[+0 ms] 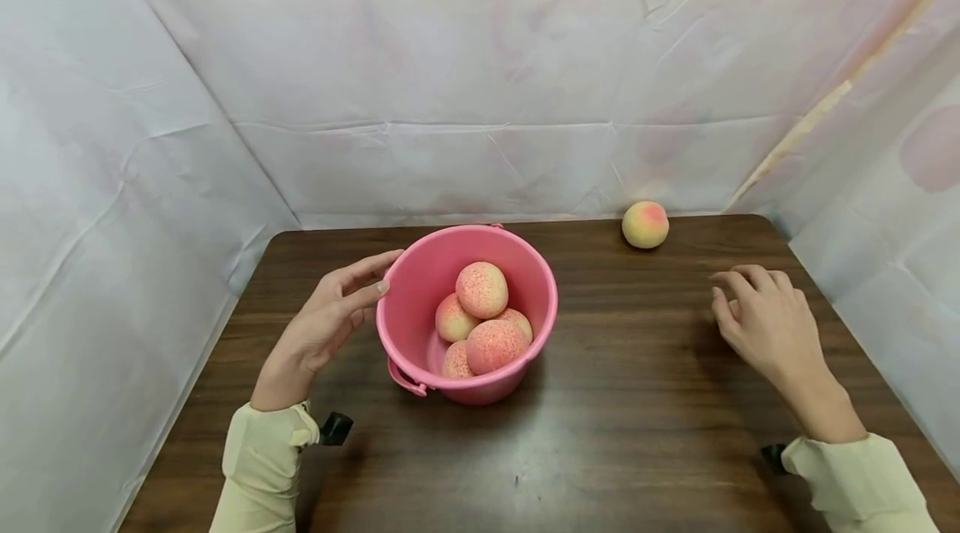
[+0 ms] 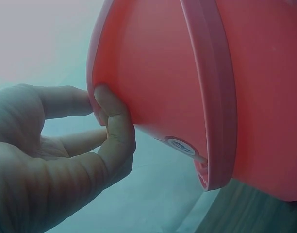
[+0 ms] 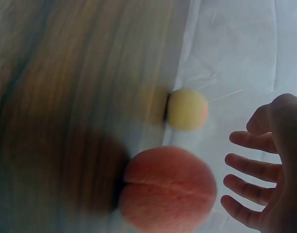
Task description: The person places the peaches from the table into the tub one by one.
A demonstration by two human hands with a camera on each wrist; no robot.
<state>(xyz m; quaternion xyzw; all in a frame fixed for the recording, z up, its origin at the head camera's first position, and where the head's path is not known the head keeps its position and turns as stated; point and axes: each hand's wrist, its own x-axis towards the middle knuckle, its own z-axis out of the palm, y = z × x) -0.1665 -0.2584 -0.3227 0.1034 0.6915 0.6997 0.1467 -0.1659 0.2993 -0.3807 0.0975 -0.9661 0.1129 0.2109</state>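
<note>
A pink bucket [image 1: 405, 308] stands left of the table's middle with several speckled pink-and-yellow peaches [image 1: 482, 290] inside. My left hand [image 1: 322, 321] pinches the bucket's rim on its left side; the thumb and a finger meet at the edge in the left wrist view. Over the right part of the table hovers my right hand [image 1: 772, 321], fingers loosely bent, holding nothing. Below it, the right wrist view shows a reddish peach [image 3: 168, 189] with a crease, hidden from the head view by the hand. A yellow peach [image 1: 645, 225] with a pink patch sits at the back edge.
The dark wooden table [image 1: 622, 433] carries everything. White patterned sheeting [image 1: 480, 83] hangs close behind it and along both sides. On the bucket's near left rim sits a handle joint [image 1: 407, 379], its handle hanging there.
</note>
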